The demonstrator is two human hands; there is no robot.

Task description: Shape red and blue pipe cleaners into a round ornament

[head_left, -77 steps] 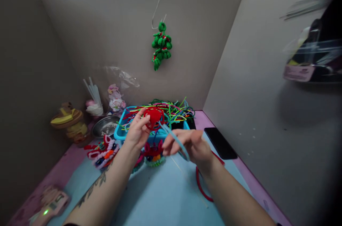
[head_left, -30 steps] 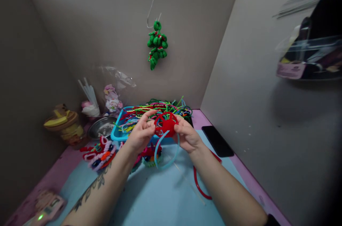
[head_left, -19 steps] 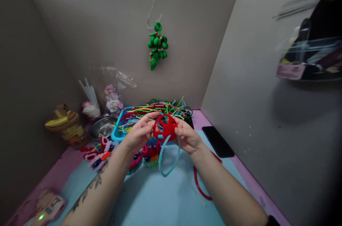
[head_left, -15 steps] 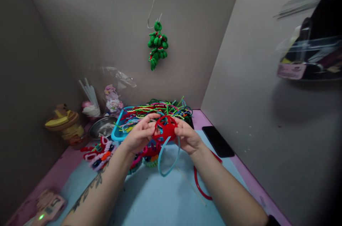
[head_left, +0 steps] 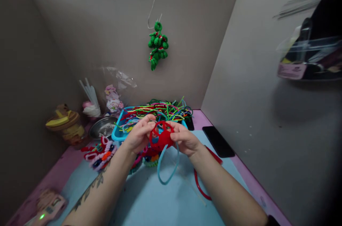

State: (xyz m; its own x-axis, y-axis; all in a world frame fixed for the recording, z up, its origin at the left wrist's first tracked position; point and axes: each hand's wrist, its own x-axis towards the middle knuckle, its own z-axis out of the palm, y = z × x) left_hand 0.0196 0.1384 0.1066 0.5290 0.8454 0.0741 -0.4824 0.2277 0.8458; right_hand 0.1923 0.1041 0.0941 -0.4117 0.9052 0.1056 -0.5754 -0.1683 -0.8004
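Observation:
Between my two hands is a round red openwork piece (head_left: 165,139), built of fuzzy bands with gaps between them, like bent pipe cleaners. My left hand (head_left: 141,132) pinches its left side, and my right hand (head_left: 184,137) grips its right edge with thumb and fingers. From it hangs a light blue fuzzy pipe cleaner (head_left: 159,172) in a long loop. Below and behind my left hand sit colourful fuzzy figures, one a lilac and red figure (head_left: 103,154); others are partly hidden by my left forearm.
A blue tray (head_left: 115,134) heaped with coloured pipe cleaners stands behind my hands. A metal bowl (head_left: 93,131) and a brown-yellow lidded pot (head_left: 66,126) are at left. A black phone (head_left: 218,142) and a red headband-like strip (head_left: 199,185) lie at right. A green ornament (head_left: 158,45) hangs on the back panel.
The red piece and both hands have shifted slightly down and left. The piece has tilted a little, and the blue loop hangs lower with it.

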